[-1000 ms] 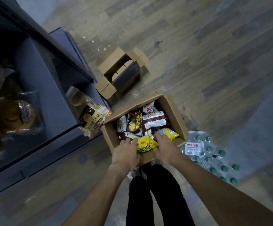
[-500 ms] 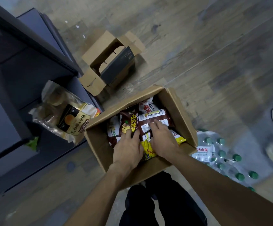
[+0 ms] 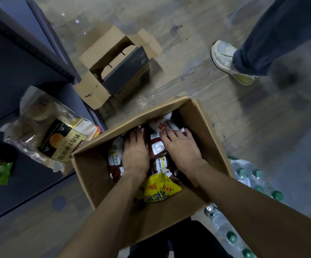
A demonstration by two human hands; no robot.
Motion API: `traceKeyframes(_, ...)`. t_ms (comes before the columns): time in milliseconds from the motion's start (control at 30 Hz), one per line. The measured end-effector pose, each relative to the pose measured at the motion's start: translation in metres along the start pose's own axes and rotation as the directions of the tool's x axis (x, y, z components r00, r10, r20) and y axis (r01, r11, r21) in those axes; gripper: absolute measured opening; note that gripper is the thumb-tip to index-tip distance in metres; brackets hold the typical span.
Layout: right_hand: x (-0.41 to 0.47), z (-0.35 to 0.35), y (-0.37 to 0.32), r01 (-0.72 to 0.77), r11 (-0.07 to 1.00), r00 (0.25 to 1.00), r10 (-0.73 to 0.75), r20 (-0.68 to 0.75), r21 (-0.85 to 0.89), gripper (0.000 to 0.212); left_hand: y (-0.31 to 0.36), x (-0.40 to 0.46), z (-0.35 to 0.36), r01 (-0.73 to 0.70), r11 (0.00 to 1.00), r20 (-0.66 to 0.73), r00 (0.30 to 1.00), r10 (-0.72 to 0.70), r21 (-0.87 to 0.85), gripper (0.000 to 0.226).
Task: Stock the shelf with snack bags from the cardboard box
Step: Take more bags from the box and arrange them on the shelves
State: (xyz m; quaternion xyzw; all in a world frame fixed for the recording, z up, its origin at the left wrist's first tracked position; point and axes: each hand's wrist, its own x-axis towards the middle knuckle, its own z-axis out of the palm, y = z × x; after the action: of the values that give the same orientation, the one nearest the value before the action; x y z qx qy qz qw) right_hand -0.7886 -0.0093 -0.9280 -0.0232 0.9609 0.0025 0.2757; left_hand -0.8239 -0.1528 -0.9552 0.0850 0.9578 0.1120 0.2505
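Hands have pushed deeper into the cardboard box (image 3: 205,127) since a second ago: left hand (image 3: 135,155) and right hand (image 3: 182,148) now lie flat-fingered on the brown snack bags (image 3: 157,148) toward its far edge, past the yellow bag (image 3: 158,189). Nothing gripped yet; shelf (image 3: 20,75) waits left.

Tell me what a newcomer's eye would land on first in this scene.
First, both hands, left hand and right hand, reaching into the open cardboard box at the centre, lying on dark red snack bags, with a bright yellow bag nearer the person. Then a bystander's pale shoe on the floor at top right, and the clear bread bag on the shelf at left.
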Motion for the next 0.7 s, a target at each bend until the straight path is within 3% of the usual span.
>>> traceKeyframes(133,-0.016,-0.017,-0.009,-0.072,0.997,0.997,0.072,0.033,-0.006,0.075,-0.004,0.007,-0.017,-0.009,1.000,0.067,0.998,0.009,-0.003,0.059)
traceKeyframes(200,-0.030,-0.025,-0.011,-0.146,0.985,0.988,0.141,0.063,0.096,0.072,-0.004,-0.002,-0.037,-0.015,0.999,0.099,0.995,0.019,-0.040,0.066)
traceKeyframes(267,-0.044,-0.035,-0.011,-0.271,0.909,0.963,0.256,0.088,0.316,0.055,-0.002,-0.017,-0.060,-0.013,0.998,0.099,0.995,0.019,-0.066,0.070)
traceKeyframes(367,-0.061,-0.055,-0.005,-0.417,0.549,0.887,0.420,0.193,0.724,0.036,0.000,-0.040,-0.092,-0.030,0.989,0.070,0.997,0.041,-0.148,0.063)
traceKeyframes(467,-0.069,-0.059,-0.001,-0.471,0.201,0.833,0.420,0.359,0.859,0.027,-0.001,-0.054,-0.120,-0.041,0.981,0.066,0.996,0.055,-0.191,0.054)
traceKeyframes(567,-0.068,-0.053,-0.002,-0.456,-0.167,0.808,0.335,0.485,0.874,0.026,-0.003,-0.063,-0.136,-0.065,0.983,0.074,0.994,0.078,-0.169,0.053)
traceKeyframes(633,-0.063,-0.048,-0.004,-0.442,-0.289,0.799,0.303,0.519,0.849,0.028,-0.006,-0.067,-0.137,-0.070,0.985,0.075,0.994,0.083,-0.159,0.055)
traceKeyframes(700,-0.058,-0.039,-0.008,-0.460,-0.329,0.787,0.279,0.551,0.825,0.029,-0.007,-0.071,-0.133,-0.077,0.985,0.075,0.993,0.089,-0.157,0.057)
